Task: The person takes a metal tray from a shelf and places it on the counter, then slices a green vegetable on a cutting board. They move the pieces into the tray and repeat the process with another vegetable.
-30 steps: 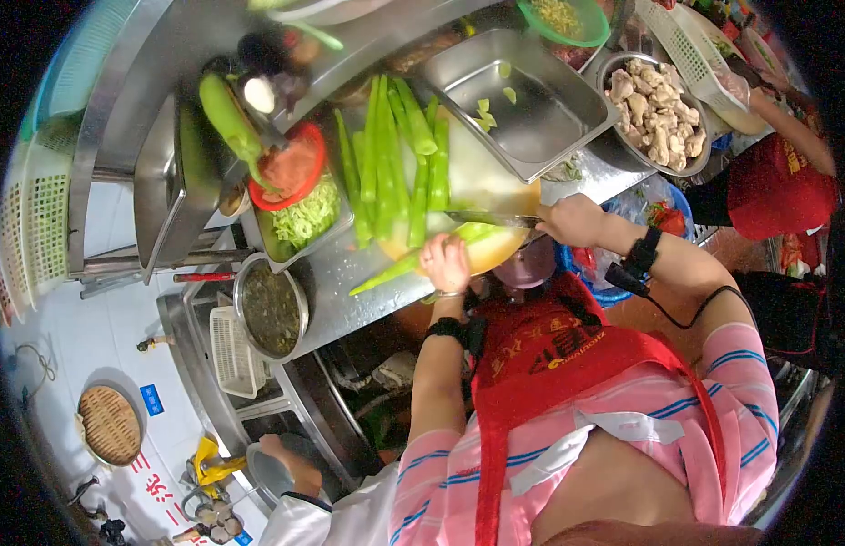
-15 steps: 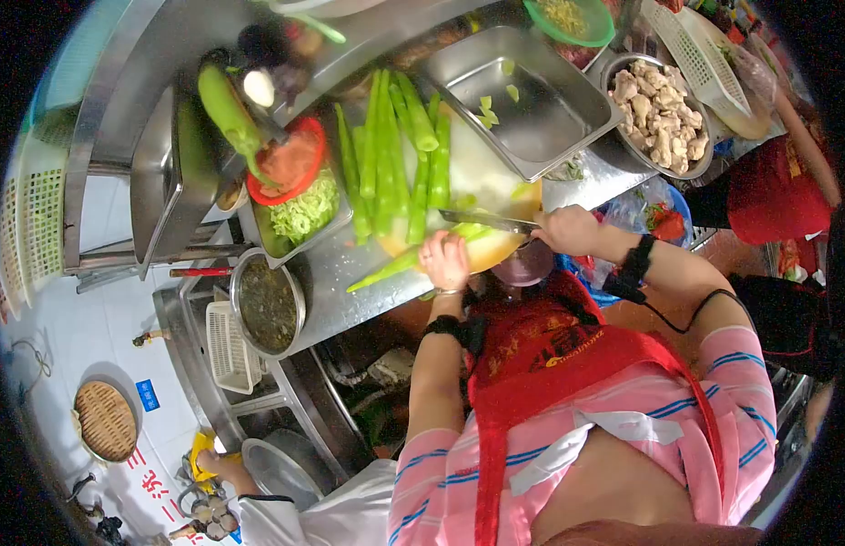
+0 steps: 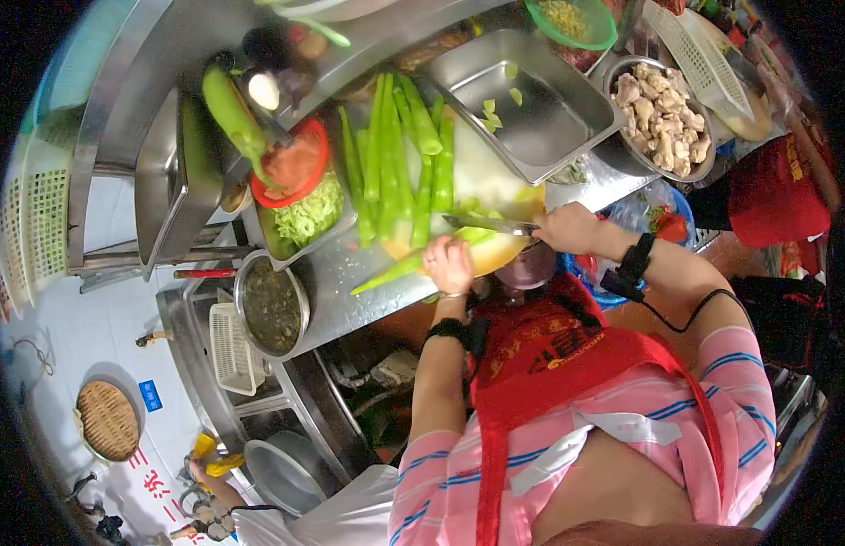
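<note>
My right hand [image 3: 568,227] is wrapped round the handle of a knife [image 3: 489,223], whose blade lies over a cutting board [image 3: 509,252]. Beside the blade, my left hand [image 3: 448,263] presses a long green pepper [image 3: 386,272] with its fingers bent over it. Several more long green peppers [image 3: 386,155] lie side by side on the board and counter. Behind the board a metal tray [image 3: 541,100] holds a few green slices.
To the left are a red bowl [image 3: 295,164], shredded greens [image 3: 309,214] and a round pot [image 3: 271,303]. A bowl of meat pieces [image 3: 663,118] stands at the right. Another person's sleeve [image 3: 341,510] shows at the bottom left.
The whole view has shifted slightly. Both hands keep nearly the same places on the knife and the pepper. The other person's hand at the bottom left has moved a little.
</note>
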A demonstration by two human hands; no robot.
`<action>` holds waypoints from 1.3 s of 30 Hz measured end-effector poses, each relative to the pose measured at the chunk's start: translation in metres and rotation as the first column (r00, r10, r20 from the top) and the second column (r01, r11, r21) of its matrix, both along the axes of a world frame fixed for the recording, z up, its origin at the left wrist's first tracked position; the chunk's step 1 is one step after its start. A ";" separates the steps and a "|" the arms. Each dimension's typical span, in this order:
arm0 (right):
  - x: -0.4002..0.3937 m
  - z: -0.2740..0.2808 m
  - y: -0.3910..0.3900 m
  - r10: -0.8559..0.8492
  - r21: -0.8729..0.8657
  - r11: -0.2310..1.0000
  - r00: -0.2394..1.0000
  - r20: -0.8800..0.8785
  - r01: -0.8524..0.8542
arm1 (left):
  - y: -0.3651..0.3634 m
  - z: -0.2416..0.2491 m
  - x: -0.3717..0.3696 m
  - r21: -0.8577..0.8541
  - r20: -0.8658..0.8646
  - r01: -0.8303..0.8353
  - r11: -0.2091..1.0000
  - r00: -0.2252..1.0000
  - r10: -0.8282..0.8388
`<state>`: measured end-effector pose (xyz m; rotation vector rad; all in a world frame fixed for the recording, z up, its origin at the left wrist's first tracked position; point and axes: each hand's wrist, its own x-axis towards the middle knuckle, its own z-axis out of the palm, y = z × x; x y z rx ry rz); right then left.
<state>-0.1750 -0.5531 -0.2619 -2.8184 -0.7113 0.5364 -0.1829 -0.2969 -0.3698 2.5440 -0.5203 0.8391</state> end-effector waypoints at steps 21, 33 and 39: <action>-0.001 -0.010 0.005 -0.009 0.087 0.996 0.998 0.063 0.004 | -0.001 -0.001 -0.001 -0.065 -0.061 -0.004 0.998 0.998 0.000; 0.005 -0.002 0.004 -0.004 0.070 0.998 0.999 0.040 0.001 | 0.007 0.008 -0.001 -0.080 -0.046 -0.009 0.997 0.999 0.006; -0.008 -0.013 0.011 -0.015 0.020 1.000 1.000 0.001 0.015 | 0.016 0.011 -0.008 0.006 -0.072 -0.051 0.999 0.996 0.051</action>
